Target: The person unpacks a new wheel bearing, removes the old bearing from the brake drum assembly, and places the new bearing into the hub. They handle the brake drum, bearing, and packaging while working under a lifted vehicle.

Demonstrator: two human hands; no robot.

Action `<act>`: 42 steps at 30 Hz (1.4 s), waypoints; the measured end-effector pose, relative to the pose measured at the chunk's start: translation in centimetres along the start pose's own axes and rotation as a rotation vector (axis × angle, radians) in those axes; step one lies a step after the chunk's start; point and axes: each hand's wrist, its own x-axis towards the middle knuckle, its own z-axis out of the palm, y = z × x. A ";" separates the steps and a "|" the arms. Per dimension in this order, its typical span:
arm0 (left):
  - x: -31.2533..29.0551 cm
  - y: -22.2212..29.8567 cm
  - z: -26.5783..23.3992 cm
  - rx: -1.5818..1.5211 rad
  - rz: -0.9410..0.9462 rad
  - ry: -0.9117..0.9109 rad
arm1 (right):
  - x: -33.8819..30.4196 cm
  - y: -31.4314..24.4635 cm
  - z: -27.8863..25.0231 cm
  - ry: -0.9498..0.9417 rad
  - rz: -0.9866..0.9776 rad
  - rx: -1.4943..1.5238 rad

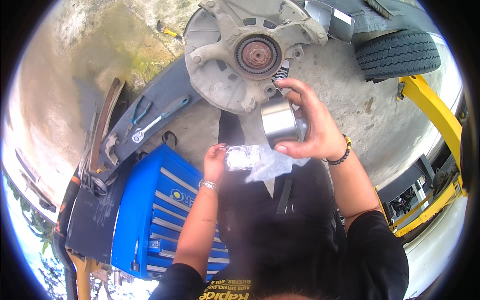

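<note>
My right hand (pixel 320 132) grips a shiny metal wheel bearing (pixel 278 120), thumb at its lower end and fingers round the upper. Clear plastic bag (pixel 274 168) hangs beneath the bearing, and some bunches between it and the palm. Lower left, my left hand (pixel 215 161) pinches the edge of a silver foil packet (pixel 242 158), which adjoins the plastic. Just beyond both hands is a steering knuckle (pixel 215 55) against a round backing plate (pixel 200 32). Rusty metal shows inside the knuckle's toothed centre ring (pixel 258 56). The bearing is apart from the knuckle.
A ratchet (pixel 161 119) and pliers (pixel 139 114) lie on a dark surface at left, above a blue tool cabinet (pixel 132 220). A yellow-handled tool (pixel 169 32) lies on the concrete. At right are a tyre (pixel 398 54), a yellow metal arm (pixel 432 102) and an open box (pixel 327 20).
</note>
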 end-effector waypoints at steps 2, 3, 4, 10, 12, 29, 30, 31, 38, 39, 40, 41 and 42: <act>1.3 -0.7 1.6 0.148 0.108 0.031 | -2.2 2.7 0.1 -0.302 0.172 0.225; 1.9 -1.2 2.2 0.259 0.170 0.051 | -3.1 4.3 0.7 -0.349 0.180 0.249; 2.3 -1.5 2.9 0.388 0.220 0.078 | -3.8 5.9 1.6 -0.397 0.186 0.274; 4.2 -3.2 6.3 0.708 0.468 -0.055 | -6.0 13.4 3.9 -0.458 0.406 0.096; 4.4 -3.6 6.8 0.848 0.418 -0.210 | -5.8 15.0 3.6 -0.464 0.409 0.047; 7.6 -9.3 7.4 0.911 0.312 -0.383 | -3.6 18.4 0.0 -0.573 0.362 -0.229; 7.9 -9.9 7.2 0.942 0.376 -0.364 | -3.5 18.6 -0.1 -0.578 0.350 -0.231; 8.1 -10.5 7.1 0.971 0.440 -0.344 | -3.4 18.7 -0.2 -0.585 0.359 -0.217; 8.3 -11.1 8.1 1.056 0.361 -0.321 | -3.2 18.9 -0.7 -0.606 0.352 -0.223; 8.0 -10.9 8.4 1.039 0.380 -0.313 | -3.3 18.7 -0.8 -0.604 0.350 -0.231; 7.8 -10.8 8.6 1.070 0.290 -0.330 | -3.4 18.6 -0.9 -0.606 0.355 -0.242; 7.7 -10.7 8.7 1.084 0.253 -0.333 | -3.6 18.5 -0.9 -0.607 0.359 -0.253; 7.6 -10.7 8.8 1.075 0.256 -0.306 | -3.7 18.5 -0.9 -0.617 0.361 -0.276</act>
